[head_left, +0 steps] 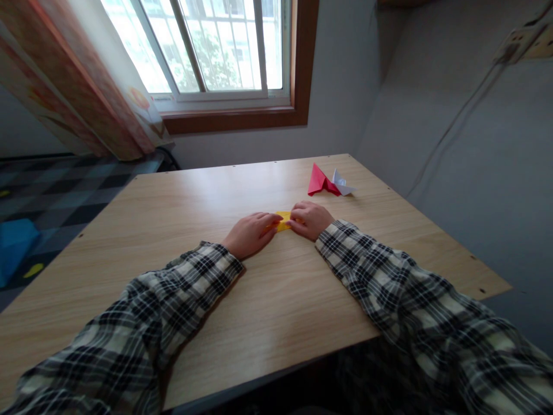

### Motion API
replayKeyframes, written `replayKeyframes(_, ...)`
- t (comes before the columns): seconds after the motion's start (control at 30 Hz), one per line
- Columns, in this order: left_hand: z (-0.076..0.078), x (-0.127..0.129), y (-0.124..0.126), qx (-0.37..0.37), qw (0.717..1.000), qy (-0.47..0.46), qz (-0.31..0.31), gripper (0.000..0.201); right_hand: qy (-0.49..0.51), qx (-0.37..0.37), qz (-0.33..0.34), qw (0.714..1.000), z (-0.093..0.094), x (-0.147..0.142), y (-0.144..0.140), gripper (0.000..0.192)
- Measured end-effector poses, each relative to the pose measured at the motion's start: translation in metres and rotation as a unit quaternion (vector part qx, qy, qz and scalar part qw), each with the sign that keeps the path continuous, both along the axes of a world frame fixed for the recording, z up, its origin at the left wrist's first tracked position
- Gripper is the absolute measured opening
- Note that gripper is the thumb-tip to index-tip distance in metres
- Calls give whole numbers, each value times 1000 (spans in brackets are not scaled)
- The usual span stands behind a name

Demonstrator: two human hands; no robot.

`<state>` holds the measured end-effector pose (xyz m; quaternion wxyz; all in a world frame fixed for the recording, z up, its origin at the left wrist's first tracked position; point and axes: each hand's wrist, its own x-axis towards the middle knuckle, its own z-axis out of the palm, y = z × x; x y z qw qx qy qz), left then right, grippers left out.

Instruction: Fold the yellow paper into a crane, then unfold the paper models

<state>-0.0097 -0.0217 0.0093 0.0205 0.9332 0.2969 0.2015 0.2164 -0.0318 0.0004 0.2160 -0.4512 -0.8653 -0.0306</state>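
A small piece of folded yellow paper (283,221) lies on the wooden table between my hands. My left hand (254,233) is closed on its left end, thumb and fingers pressed to the paper. From the other side my right hand (311,220) grips the right end, its fingers curled over it. Much of the paper is covered by my fingers, so its full shape is hidden.
Beyond my right hand stand a folded red paper piece (322,181) and a folded white paper piece (342,183). The wooden table (259,334) ends near a wall on the right. A blue object (16,248) rests on the checked cloth at the left.
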Motion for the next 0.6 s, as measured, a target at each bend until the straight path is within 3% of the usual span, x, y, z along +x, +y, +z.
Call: replayKeyframes(0.6,4,2,1,-5,999,13,-45,28,-5,-5,-22,1000,1,0,0,20)
